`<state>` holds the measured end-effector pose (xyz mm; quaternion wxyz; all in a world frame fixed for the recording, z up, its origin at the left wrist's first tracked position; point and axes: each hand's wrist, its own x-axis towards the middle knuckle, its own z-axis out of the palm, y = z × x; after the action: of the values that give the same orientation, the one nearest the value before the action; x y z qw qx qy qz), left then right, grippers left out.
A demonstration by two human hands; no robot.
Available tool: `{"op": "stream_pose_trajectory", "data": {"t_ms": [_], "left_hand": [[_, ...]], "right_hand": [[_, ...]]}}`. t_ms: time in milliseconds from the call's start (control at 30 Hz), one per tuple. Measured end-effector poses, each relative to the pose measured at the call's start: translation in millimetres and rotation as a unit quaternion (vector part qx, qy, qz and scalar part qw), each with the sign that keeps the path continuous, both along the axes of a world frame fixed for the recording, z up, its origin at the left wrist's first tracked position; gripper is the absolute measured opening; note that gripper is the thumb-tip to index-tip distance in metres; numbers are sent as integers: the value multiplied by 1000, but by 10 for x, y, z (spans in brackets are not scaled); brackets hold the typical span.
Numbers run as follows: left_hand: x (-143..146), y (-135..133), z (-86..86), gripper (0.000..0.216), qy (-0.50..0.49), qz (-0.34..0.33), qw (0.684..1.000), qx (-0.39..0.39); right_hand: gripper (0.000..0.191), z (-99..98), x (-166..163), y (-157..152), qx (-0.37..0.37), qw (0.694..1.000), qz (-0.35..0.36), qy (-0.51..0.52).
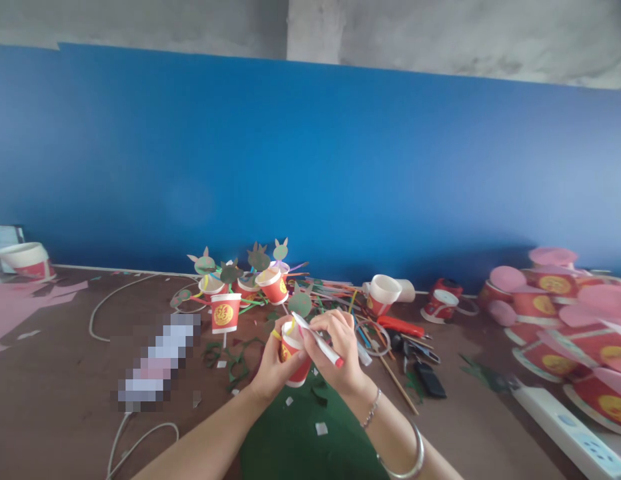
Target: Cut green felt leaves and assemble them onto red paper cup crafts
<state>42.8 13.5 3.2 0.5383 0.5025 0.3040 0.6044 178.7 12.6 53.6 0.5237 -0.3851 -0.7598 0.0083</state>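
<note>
My left hand point(271, 367) is wrapped round a red and white paper cup point(296, 379) with a gold emblem, held above the table. A green paper animal head point(300, 304) with ears rises from behind the cup's rim. Between the fingers of my right hand point(337, 343) is a white marker pen point(326, 348) with a red end, its other end close to the cup's rim. Whether the tip touches anything, I cannot tell. Below the hands lies a dark green paper sheet point(305, 447) with small white scraps on it.
Several cups with green animal heads, such as one paper cup point(225, 315), stand behind. A phone point(160, 360) with a cable lies left. To the right are a red utility knife point(401, 327), a black object point(430, 380), a power strip point(570, 427) and stacked red cups point(545, 307).
</note>
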Motion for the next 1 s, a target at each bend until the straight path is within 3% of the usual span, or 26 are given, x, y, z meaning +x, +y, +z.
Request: {"op": "stream_pose_trajectory", "data": {"t_ms": [1000], "left_hand": [[-8, 13, -58, 58, 1, -8, 1000, 2]], "right_hand": [[12, 29, -4, 2, 4, 1000, 1, 4]]}}
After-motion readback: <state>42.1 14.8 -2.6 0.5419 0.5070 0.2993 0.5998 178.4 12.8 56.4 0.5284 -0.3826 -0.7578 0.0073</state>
